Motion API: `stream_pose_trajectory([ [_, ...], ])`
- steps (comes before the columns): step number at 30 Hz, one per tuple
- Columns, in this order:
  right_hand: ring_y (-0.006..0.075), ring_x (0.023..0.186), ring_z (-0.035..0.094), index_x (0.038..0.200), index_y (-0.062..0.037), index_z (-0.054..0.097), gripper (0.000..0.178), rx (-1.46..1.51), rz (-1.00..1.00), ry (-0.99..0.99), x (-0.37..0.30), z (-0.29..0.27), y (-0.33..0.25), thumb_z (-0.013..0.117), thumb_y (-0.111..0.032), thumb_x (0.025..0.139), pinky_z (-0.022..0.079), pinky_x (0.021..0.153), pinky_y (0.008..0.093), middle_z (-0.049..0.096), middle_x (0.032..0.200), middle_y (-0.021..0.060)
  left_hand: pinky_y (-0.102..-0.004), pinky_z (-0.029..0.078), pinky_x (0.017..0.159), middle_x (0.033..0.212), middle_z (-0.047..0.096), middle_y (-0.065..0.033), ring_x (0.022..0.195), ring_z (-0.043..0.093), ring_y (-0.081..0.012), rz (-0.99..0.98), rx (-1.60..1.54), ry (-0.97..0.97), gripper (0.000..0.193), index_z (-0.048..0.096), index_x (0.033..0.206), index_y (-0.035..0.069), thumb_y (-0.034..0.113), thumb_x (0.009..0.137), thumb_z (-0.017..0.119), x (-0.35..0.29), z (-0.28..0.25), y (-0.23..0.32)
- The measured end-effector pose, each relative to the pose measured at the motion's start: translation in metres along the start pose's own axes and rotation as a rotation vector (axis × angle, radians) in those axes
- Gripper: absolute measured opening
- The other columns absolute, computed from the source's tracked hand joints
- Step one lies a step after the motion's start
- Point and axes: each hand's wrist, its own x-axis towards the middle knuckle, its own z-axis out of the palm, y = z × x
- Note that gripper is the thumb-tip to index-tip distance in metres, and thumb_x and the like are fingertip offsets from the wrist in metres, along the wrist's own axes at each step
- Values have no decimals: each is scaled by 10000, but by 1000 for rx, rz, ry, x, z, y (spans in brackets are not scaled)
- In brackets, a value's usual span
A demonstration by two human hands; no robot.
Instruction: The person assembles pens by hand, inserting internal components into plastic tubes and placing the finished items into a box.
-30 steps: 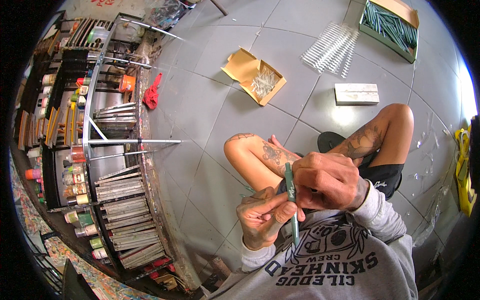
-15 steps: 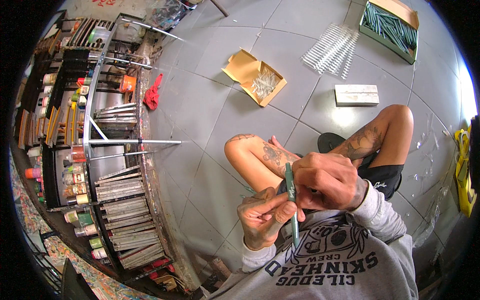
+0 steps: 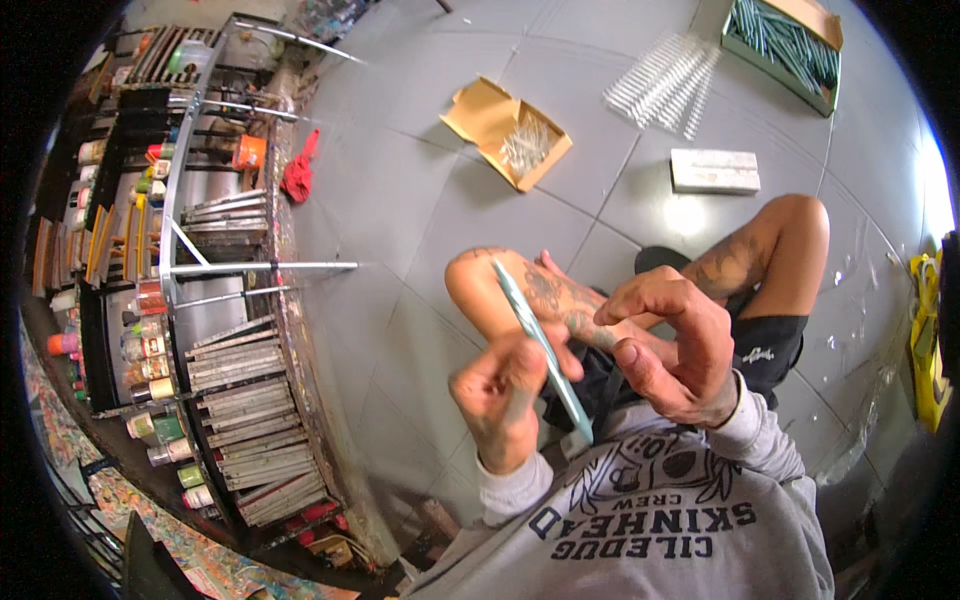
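Note:
A slim green pen (image 3: 541,338) slants across in front of my lap, its upper end leaning to the left. My left hand (image 3: 503,395) is closed on it, with thumb and fingers pinching near its middle. To the right of the pen, my right hand (image 3: 685,350) is raised with thumb and forefinger spread in a curve and nothing visible between them. Motion smears the pen and the left fingers a little. Beyond my knees, an unfolded small cardboard box (image 3: 485,120) holds thin clear plastic pieces (image 3: 528,146).
A box of many green pens (image 3: 785,48) stands at the far right, beside fanned clear plastic strips (image 3: 660,85). Nearer lies a white block (image 3: 715,171). Along the left runs a rack (image 3: 240,385) with frames and paint jars, near a red cloth (image 3: 300,172).
My right hand has come off the pen and opened to the right. With the left hand, the pen has tilted, its upper end swinging left.

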Motion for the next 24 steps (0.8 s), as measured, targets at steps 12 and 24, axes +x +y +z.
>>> stream_pose_trajectory([
  [12,134,775,706,1037,11,633,239,254,504,-86,-33,17,-34,782,-21,853,555,746,261,731,897,69,-187,336,612,829,682,-77,627,435,-27,140,131,273,372,659,1074,-22,346,1030,616,12,7,-12],
  [24,138,866,692,1046,33,560,193,242,438,23,-36,26,-34,709,31,924,557,771,273,697,935,116,-311,498,684,826,661,-145,740,657,-189,557,417,208,392,603,1028,-61,323,1068,540,-5,-5,-21],
])
